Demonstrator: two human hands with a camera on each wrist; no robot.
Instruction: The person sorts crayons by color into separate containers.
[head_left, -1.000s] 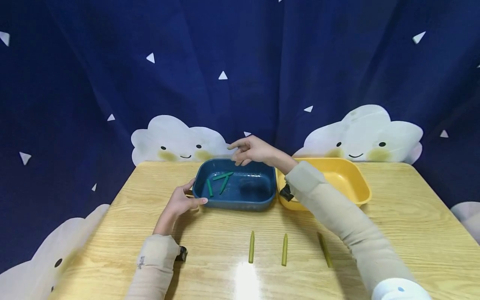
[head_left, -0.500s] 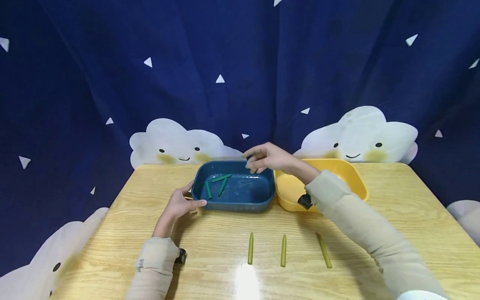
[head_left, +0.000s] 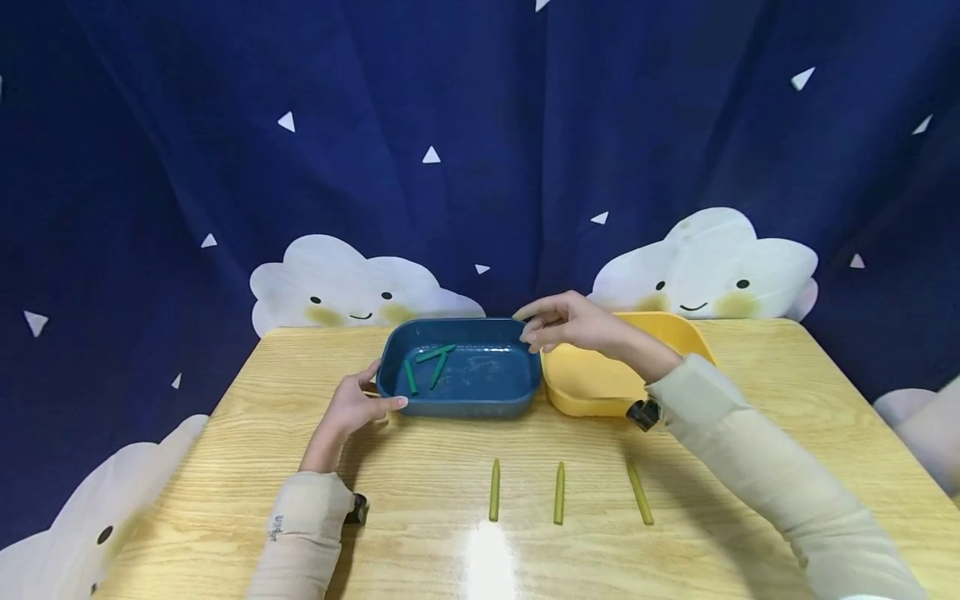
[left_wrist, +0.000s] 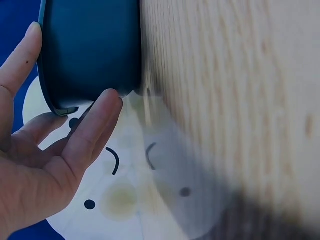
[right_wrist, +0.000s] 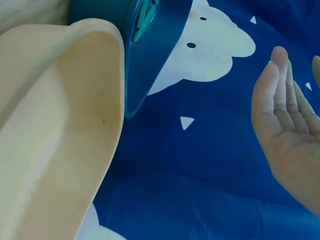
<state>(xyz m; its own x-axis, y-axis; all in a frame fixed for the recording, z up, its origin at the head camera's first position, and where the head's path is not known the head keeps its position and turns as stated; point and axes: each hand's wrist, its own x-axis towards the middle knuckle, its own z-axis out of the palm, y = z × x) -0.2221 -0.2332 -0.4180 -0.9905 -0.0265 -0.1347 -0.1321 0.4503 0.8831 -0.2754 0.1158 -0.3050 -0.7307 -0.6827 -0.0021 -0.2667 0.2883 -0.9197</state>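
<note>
My left hand (head_left: 352, 408) holds the left end of a blue plastic bin (head_left: 465, 408), its thumb at the front rim and its fingers along the end wall. In the left wrist view the fingertips of this hand (left_wrist: 55, 170) meet the bin's side (left_wrist: 92, 50). Three green crayons (head_left: 410, 377) lie inside, toward the left. Above the seam between that bin and a yellow bin (head_left: 592, 407) hovers my right hand (head_left: 573, 325), fingers loosely bent. The right wrist view shows no object in this hand (right_wrist: 290, 125).
Three yellow crayons (head_left: 559, 493) lie apart in a row on the wooden table (head_left: 420, 517), in front of the bins. A blue curtain (head_left: 480, 150) with clouds and white triangles hangs behind the table. My right forearm passes over the yellow bin's right side.
From over the blue bin, my right hand has drawn back rightward to its right end, near the yellow bin. The left hand keeps its hold. The whole view shifts slightly.
</note>
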